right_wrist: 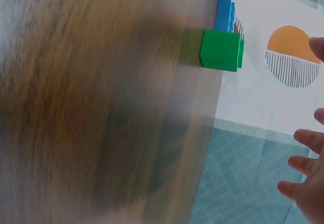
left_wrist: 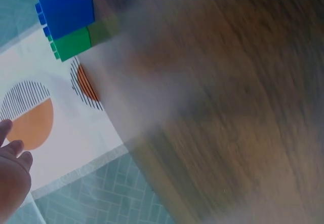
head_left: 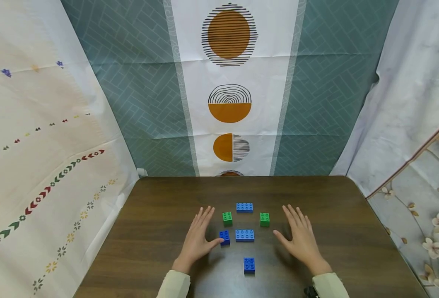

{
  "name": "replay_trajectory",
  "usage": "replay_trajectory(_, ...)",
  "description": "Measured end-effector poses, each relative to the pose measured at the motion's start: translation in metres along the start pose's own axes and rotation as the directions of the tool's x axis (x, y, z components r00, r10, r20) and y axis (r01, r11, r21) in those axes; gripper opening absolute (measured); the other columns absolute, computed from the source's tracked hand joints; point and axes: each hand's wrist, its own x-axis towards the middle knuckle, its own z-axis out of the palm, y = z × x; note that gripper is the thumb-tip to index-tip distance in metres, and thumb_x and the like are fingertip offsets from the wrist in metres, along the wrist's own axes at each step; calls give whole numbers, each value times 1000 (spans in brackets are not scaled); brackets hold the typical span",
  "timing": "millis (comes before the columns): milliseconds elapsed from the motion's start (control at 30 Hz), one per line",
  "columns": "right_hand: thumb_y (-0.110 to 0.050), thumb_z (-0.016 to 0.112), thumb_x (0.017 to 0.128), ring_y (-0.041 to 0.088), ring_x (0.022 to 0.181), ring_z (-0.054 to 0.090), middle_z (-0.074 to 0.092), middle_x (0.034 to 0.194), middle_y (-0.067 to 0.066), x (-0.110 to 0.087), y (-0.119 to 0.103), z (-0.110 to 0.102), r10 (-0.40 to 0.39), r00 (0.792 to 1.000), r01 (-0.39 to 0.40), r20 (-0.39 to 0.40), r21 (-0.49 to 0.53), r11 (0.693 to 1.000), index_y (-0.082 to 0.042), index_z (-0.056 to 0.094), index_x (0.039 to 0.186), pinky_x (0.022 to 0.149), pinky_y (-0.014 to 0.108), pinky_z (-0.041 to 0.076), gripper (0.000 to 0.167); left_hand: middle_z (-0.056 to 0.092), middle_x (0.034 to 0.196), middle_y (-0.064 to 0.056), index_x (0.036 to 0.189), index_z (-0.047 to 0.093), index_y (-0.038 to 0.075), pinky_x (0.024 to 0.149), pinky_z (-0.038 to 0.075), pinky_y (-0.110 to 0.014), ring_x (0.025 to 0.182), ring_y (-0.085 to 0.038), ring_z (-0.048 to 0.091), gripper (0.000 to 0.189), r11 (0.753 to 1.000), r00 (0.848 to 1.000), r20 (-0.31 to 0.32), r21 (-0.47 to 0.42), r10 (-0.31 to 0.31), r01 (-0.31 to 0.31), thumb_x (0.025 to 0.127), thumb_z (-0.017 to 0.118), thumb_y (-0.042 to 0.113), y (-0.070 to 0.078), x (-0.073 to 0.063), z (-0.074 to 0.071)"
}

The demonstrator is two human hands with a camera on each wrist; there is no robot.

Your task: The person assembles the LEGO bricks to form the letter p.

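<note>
Toy building bricks lie studs-up between two hands on a brown table. My left hand [head_left: 197, 240] has its fingers spread, and its thumb tip overlaps the left dark blue brick [head_left: 225, 236] in the head view. My right hand [head_left: 299, 240], fingers also spread, holds nothing; nearest to it is the right green brick [head_left: 264, 219], seen side-on in the right wrist view [right_wrist: 221, 50]. Another green brick [head_left: 227, 218] sits at the upper left. A long light blue brick [head_left: 244, 235] lies in the middle, a second long light blue brick [head_left: 244, 207] at the back. Closest to me is another dark blue brick [head_left: 249, 265].
The wood-grain table [head_left: 141, 231] has its far edge against a teal and white patterned cloth [head_left: 145, 103]. A cream cloth [head_left: 37, 165] hangs at the left, and a white floral cloth [head_left: 409, 124] hangs at the right.
</note>
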Motion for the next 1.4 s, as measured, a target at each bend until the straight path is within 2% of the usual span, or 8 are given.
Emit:
replay_trajectory(300,-38,72,86,42,138,27,38,150,14,-1,-13,7,9,1000,-10,18,83,996,-11,33,149,107,66,21,79,32,154,-10,151,31,11,110,29,-55,143,-32,24,97,987,999,-32,-158,-8,2,73,85,31,8,-1,6)
replay_trajectory(467,-31,72,87,40,138,30,40,149,12,-1,-20,11,9,999,-16,46,151,988,-10,35,148,105,66,26,75,32,153,-11,151,28,11,109,32,-52,140,-33,30,95,961,999,-24,-273,-41,33,75,84,25,10,-3,10)
replay_trajectory(700,-29,69,90,41,134,37,40,148,16,-4,-30,19,14,990,-59,140,320,946,-10,36,148,102,64,34,69,37,150,-16,151,29,13,105,36,-56,135,-38,36,91,911,990,19,-391,-137,134,78,82,25,11,-7,18)
replay_trajectory(933,-28,70,89,27,131,45,50,142,3,-8,-39,28,-55,982,-28,179,427,904,-12,45,143,103,54,39,62,45,142,-18,142,40,2,104,37,-55,130,-39,42,78,892,992,11,-437,-128,120,78,81,17,6,-10,29)
replay_trajectory(1100,-24,72,88,25,125,51,56,136,4,-12,-43,35,-123,975,22,185,470,883,-12,48,140,99,53,44,58,49,139,-18,141,42,4,103,39,-54,128,-38,45,73,870,987,34,-468,-159,156,80,80,16,6,-12,34)
replay_trajectory(1200,-22,70,89,28,124,52,57,134,8,-13,-45,38,-126,964,-12,235,510,860,-12,48,140,98,55,43,56,51,138,-16,141,42,5,103,40,-51,128,-36,46,71,845,981,60,-499,-186,191,81,79,15,7,-12,36)
replay_trajectory(1300,-23,68,92,30,125,51,55,136,9,-16,-46,40,-110,940,-87,322,542,836,-11,46,141,99,56,42,55,52,138,-16,142,41,5,103,41,-47,128,-35,47,70,815,973,91,-534,-211,226,82,77,12,6,-12,37)
replay_trajectory(1400,-24,66,93,34,126,49,54,137,11,-18,-46,43,-123,916,-128,382,569,812,-8,44,141,100,57,41,56,53,135,-18,141,42,2,100,43,-46,126,-36,49,68,799,974,99,-559,-204,224,82,76,8,6,-11,39)
